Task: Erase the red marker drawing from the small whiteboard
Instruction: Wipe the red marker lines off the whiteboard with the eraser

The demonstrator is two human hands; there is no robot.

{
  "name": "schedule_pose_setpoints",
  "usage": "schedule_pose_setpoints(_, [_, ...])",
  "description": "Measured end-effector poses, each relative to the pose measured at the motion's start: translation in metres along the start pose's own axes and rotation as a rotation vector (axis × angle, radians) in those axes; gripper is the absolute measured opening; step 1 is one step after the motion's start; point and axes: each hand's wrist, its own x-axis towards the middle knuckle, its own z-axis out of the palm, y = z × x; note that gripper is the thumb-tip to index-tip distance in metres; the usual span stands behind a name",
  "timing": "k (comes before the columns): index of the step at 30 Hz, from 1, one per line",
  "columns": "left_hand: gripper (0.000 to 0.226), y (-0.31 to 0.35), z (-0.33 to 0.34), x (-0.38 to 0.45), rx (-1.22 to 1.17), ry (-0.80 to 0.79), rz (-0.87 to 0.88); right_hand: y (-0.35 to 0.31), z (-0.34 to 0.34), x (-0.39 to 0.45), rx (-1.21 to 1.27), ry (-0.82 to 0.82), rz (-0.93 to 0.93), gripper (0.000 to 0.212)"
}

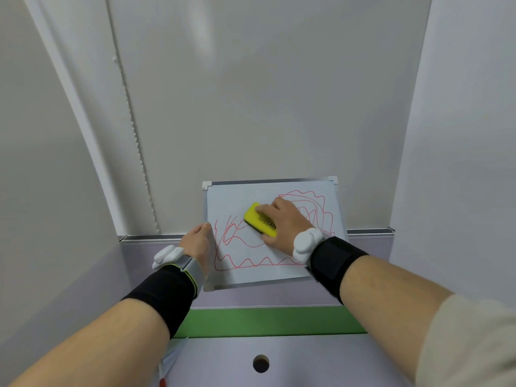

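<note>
While the left hand (198,239) grips the whiteboard (272,233) by its left edge to steady it on the table (371,244), the right hand (282,223) presses a yellow eraser (258,219) flat near the board's middle. Wiping looks barely begun: the red drawing (251,259) remains almost whole. Next come broad strokes across the loops, with the board kept from sliding.

Your yellow eraser (260,219), red scribble (251,259) on the white whiteboard (237,196), black wristbands (167,294), green strip (265,321)
</note>
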Motion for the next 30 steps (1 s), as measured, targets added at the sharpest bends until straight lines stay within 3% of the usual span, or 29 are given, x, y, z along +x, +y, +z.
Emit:
schedule_pose_setpoints(2, [0.024, 0.000, -0.001, 0.002, 0.005, 0.010, 0.001, 0.005, -0.008, 0.003, -0.013, 0.011, 0.006, 0.060])
schedule_pose_setpoints(6, [0.024, 0.001, -0.003, 0.005, 0.025, 0.018, 0.025, 0.034, -0.037, 0.009, 0.035, 0.166, 0.361, 0.058])
schedule_pose_setpoints(8, [0.021, 0.001, -0.002, 0.005, 0.021, 0.009, 0.022, 0.031, -0.035, 0.005, 0.018, 0.142, 0.320, 0.059])
schedule_pose_setpoints(11, [0.026, 0.002, -0.001, 0.003, 0.047, 0.013, 0.022, 0.010, -0.016, -0.004, -0.010, 0.011, 0.061, 0.059])
schedule_pose_setpoints(13, [0.028, 0.004, -0.003, 0.004, 0.070, 0.014, 0.021, 0.009, -0.015, -0.001, -0.040, -0.012, -0.006, 0.058])
schedule_pose_setpoints(18, [0.028, 0.008, -0.012, 0.010, 0.068, 0.007, 0.007, 0.049, -0.049, 0.007, -0.016, 0.198, 0.354, 0.059])
schedule_pose_setpoints(20, [0.032, 0.009, -0.012, 0.010, 0.061, 0.012, 0.018, 0.047, -0.048, 0.002, -0.033, 0.174, 0.345, 0.058])
schedule_pose_setpoints(25, [0.017, 0.012, -0.009, 0.005, -0.016, 0.039, 0.042, 0.016, -0.018, -0.006, -0.041, -0.002, 0.029, 0.059])
schedule_pose_setpoints(30, [0.011, 0.013, -0.012, 0.006, -0.019, 0.016, 0.047, 0.054, -0.050, -0.003, -0.036, 0.196, 0.358, 0.057])
